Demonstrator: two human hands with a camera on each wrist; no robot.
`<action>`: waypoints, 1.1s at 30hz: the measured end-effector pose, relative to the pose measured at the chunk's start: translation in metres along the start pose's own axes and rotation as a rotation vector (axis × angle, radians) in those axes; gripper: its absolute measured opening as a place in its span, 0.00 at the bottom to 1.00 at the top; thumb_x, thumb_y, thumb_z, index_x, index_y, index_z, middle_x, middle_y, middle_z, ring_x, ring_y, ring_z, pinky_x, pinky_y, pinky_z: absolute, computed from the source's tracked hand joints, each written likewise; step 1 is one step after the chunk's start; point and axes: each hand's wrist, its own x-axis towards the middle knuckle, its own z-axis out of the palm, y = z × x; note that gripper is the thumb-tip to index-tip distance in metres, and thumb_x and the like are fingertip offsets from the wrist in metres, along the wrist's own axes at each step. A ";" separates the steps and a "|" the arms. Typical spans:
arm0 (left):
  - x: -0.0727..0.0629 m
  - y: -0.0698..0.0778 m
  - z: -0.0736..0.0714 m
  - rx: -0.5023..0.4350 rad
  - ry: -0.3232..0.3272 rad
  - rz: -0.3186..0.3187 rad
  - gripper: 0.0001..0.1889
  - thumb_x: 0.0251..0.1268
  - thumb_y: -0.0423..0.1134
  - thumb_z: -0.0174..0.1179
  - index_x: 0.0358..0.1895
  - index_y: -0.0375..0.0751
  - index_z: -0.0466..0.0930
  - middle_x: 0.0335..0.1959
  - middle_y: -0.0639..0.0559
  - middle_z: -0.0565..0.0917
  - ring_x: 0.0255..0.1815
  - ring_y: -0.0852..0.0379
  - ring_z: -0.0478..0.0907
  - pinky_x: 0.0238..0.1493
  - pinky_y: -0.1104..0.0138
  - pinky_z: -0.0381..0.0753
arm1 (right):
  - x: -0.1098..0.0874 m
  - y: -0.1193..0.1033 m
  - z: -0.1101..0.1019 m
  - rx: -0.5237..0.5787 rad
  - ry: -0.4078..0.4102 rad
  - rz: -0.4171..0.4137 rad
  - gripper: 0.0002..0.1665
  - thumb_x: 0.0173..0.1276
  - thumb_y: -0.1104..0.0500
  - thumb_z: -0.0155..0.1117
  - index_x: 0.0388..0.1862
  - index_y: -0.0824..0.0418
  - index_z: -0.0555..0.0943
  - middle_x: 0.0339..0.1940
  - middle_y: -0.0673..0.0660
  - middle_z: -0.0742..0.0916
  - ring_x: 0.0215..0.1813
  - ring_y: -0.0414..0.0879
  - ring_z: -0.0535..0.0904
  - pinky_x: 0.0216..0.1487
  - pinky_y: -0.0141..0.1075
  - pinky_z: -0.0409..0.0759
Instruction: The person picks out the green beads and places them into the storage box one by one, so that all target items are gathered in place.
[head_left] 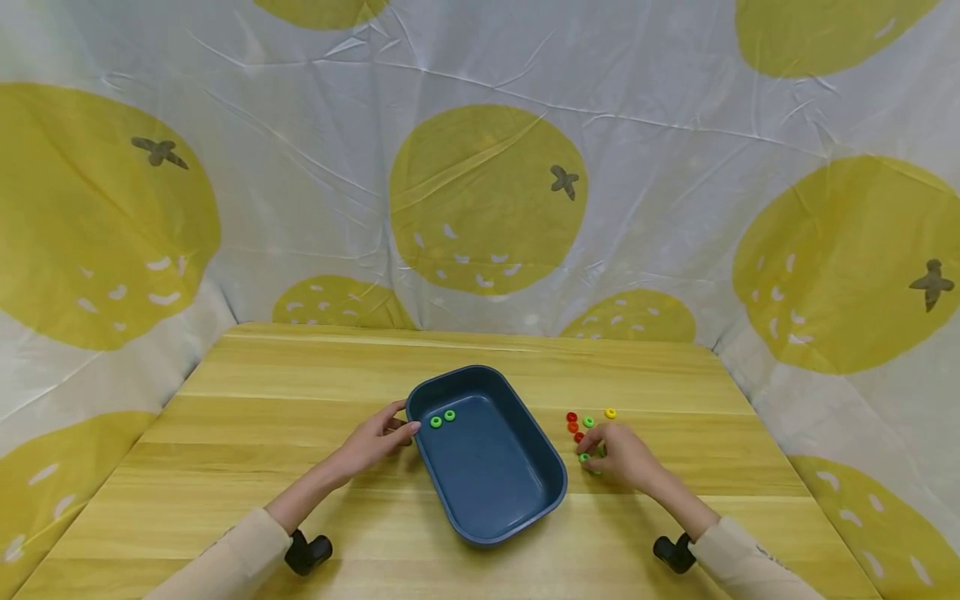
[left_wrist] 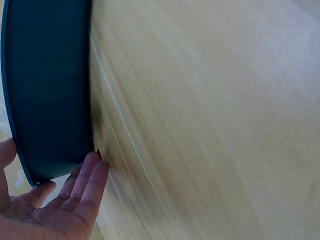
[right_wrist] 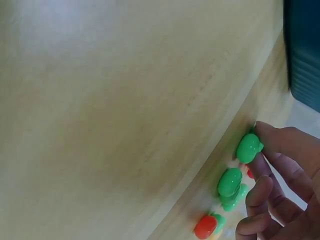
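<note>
A wooden counter (head_left: 315, 362) is bearing a dark blue tray (head_left: 487, 475), which the left hand (head_left: 367, 446) is pinching at its rim; to its right, the right hand (head_left: 621, 457) is grasping a green ring bead (right_wrist: 247, 149) between its fingers (right_wrist: 272, 134), near other loose beads (head_left: 588, 422). Picking up appears under way, the next move probably calling for a clean lift; faint sleeve markings (head_left: 768, 557) are proving unreadable
</note>
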 end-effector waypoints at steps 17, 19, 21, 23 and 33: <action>0.000 0.001 0.000 -0.020 -0.005 -0.004 0.31 0.69 0.47 0.53 0.69 0.33 0.58 0.49 0.35 0.80 0.49 0.44 0.81 0.49 0.55 0.80 | 0.031 -0.038 -0.038 0.489 -0.011 0.056 0.19 0.61 0.54 0.67 0.48 0.62 0.83 0.44 0.62 0.86 0.25 0.39 0.74 0.26 0.30 0.72; 0.000 0.001 0.000 -0.021 -0.003 -0.011 0.31 0.69 0.47 0.53 0.69 0.33 0.59 0.49 0.35 0.80 0.49 0.44 0.81 0.49 0.55 0.80 | 0.039 -0.048 -0.039 0.498 -0.019 0.054 0.19 0.61 0.52 0.67 0.49 0.60 0.83 0.45 0.61 0.86 0.26 0.39 0.74 0.27 0.30 0.71; -0.001 0.001 0.000 -0.021 0.001 -0.017 0.31 0.68 0.48 0.53 0.69 0.34 0.59 0.49 0.36 0.80 0.49 0.45 0.80 0.50 0.55 0.80 | 0.046 -0.061 -0.039 0.495 -0.025 0.052 0.18 0.61 0.52 0.67 0.48 0.58 0.83 0.45 0.59 0.86 0.28 0.41 0.74 0.28 0.31 0.71; -0.001 0.002 0.001 -0.014 0.003 -0.016 0.31 0.68 0.48 0.53 0.69 0.34 0.59 0.49 0.36 0.81 0.49 0.45 0.80 0.50 0.55 0.80 | 0.054 -0.073 -0.037 0.491 -0.032 0.034 0.18 0.61 0.52 0.67 0.48 0.58 0.83 0.44 0.58 0.86 0.29 0.42 0.75 0.29 0.31 0.71; -0.002 0.002 -0.001 -0.006 0.004 0.005 0.32 0.68 0.49 0.53 0.68 0.34 0.60 0.49 0.35 0.81 0.48 0.45 0.81 0.49 0.56 0.80 | 0.104 -0.128 -0.015 0.471 -0.051 -0.104 0.17 0.61 0.55 0.67 0.47 0.62 0.84 0.40 0.57 0.86 0.35 0.49 0.80 0.42 0.45 0.79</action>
